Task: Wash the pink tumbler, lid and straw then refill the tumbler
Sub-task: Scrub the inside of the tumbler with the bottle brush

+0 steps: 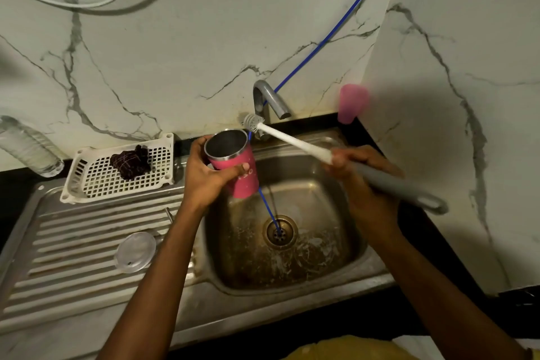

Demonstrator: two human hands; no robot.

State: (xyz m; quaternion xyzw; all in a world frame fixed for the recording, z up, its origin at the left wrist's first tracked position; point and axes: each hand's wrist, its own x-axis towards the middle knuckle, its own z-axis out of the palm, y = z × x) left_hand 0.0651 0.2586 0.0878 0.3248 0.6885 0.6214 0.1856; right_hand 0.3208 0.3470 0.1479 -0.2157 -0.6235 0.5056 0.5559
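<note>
My left hand (204, 175) grips the pink tumbler (242, 172) over the sink basin (336, 242). The tumbler is tilted, its steel mouth open toward the back. My right hand (359, 172) holds a long bottle brush (295, 140) by its grey handle. The brush's bristled head is just outside the tumbler's rim, near the tap (270, 98). The clear round lid (136, 251) lies flat on the ribbed drainboard (64, 242). I cannot see the straw.
A white perforated basket (87, 178) with a dark scrub cloth (131, 162) sits behind the drainboard. A clear plastic bottle (27, 146) lies at the far left. A pink cup (352, 104) stands in the back right corner. A blue tube (327, 38) runs into the drain (279, 232).
</note>
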